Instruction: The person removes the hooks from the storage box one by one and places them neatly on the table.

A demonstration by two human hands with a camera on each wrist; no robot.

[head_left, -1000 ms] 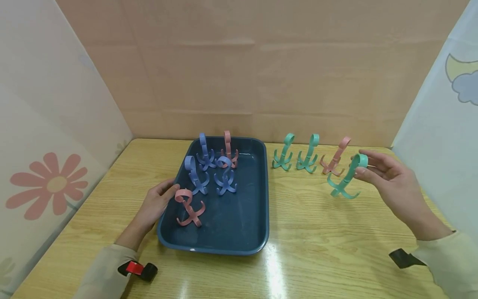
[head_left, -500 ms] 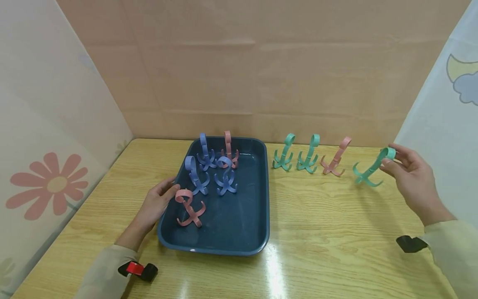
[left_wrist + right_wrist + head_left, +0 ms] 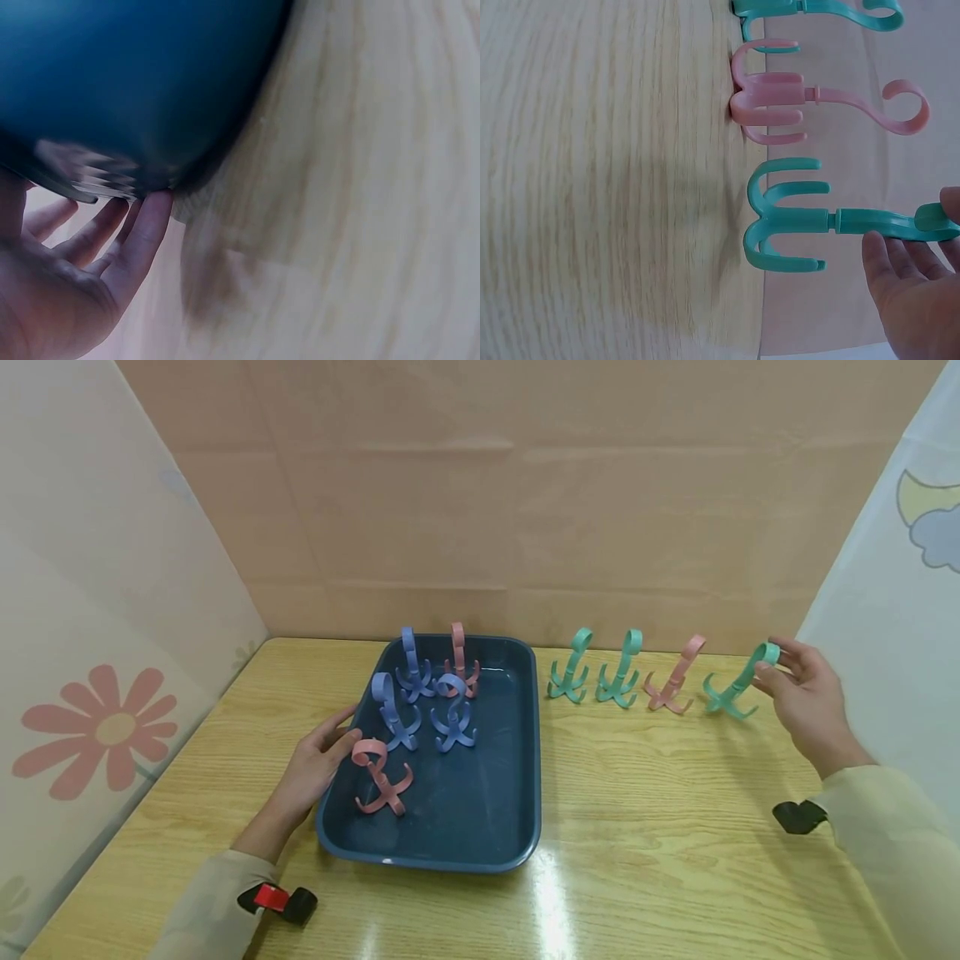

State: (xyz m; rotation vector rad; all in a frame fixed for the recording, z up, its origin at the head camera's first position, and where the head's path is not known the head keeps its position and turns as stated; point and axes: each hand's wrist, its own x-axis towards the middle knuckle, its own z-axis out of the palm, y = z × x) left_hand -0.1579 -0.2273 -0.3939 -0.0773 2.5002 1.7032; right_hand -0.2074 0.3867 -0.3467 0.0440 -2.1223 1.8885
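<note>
Left fingers (image 3: 144, 238) stretch out, slightly spread; right fingers (image 3: 883, 262) pinch.

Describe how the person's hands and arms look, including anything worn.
The left hand and right hand are bare. Pale beige sleeves reach the wrists. A black band with a red patch shows at the left wrist; a black piece sticks out at the right.

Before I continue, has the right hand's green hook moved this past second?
Yes: in the head view, the held green hook moved right and farther back against the pink hook beside it.
</note>
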